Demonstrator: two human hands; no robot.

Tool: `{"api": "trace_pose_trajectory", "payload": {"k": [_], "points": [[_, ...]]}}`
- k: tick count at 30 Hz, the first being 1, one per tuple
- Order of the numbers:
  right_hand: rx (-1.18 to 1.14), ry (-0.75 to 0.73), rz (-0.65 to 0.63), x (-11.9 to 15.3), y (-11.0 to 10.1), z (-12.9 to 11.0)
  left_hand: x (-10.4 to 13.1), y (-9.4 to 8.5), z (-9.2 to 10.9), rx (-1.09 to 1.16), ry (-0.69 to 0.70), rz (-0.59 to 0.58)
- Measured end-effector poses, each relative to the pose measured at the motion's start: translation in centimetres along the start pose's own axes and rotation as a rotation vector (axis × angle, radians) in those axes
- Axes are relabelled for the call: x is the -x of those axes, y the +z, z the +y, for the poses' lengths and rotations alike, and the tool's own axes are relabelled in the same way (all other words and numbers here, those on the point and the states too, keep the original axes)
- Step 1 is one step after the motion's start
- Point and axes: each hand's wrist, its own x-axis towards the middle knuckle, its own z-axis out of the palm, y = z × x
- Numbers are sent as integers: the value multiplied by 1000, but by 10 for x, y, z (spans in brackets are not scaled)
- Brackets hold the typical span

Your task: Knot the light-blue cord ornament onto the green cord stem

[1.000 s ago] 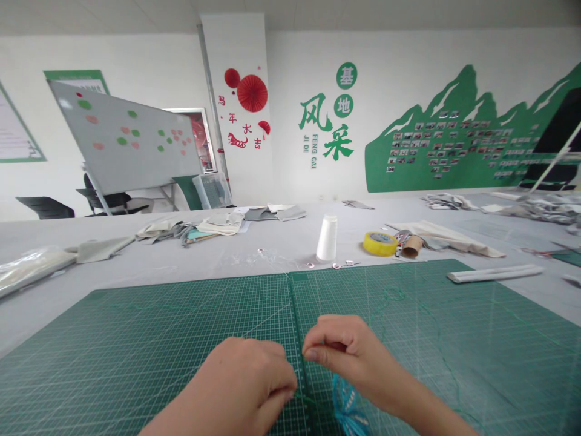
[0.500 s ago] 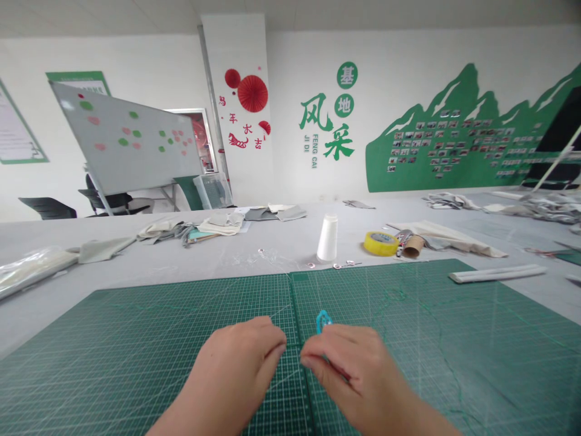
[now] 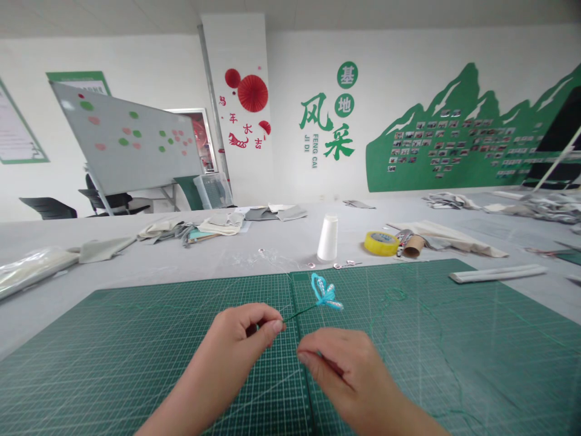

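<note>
Between thumb and fingertips, my left hand [image 3: 247, 333] pinches the end of a thin green stem [image 3: 302, 312]. At the stem's other end is a light blue looped flower [image 3: 324, 293] with whitish, shiny lines, held above the green cutting mat [image 3: 172, 345]. My right hand [image 3: 342, 369] is just below and right of the stem, its thumb and fingers pressed together; whatever may be between them is too small to make out. Loose green thread [image 3: 440, 330] lies across the right part of the mat.
Beyond the mat stand a white thread cone [image 3: 327, 239], a yellow tape roll [image 3: 380, 243] and a brown cardboard tube [image 3: 413, 246]. White rolled strips [image 3: 499, 274] cross the mat's right edge. Fabric scraps [image 3: 222, 223] and a clear plastic-wrapped bundle [image 3: 34, 269] lie at the left.
The blue flower, mostly hidden behind my right hand before, now shows fully with its green stem. My left hand has turned and risen slightly; my right hand has shifted slightly down.
</note>
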Motion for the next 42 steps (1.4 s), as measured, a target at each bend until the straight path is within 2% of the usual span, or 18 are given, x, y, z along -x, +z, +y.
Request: {"api": "trace_pose_trajectory", "payload": {"k": [10,15,18,22,26,31,36,42], "points": [[-137,162,54,-3,2,8,-1,-3,-1,222,-56,-79],[-300,288,42,-3,5,14,1,-6,4,266,-60,-168],[-451,344,8,-4,5,22,3,-8,5,252,-17,-252],[-570,327,-94,-5,4,34,7,-8,3,220,3,-347],[-662,338,-164,-5,3,36,10,-8,5,127,35,-418],[-598,340,-195,-6,0,34,14,-6,8,-68,130,-444],[-511,310,-169,-8,-5,32,16,-2,10,-256,187,-409],[-289,210,-90,-9,-14,14,16,4,13,-490,197,-328]]}}
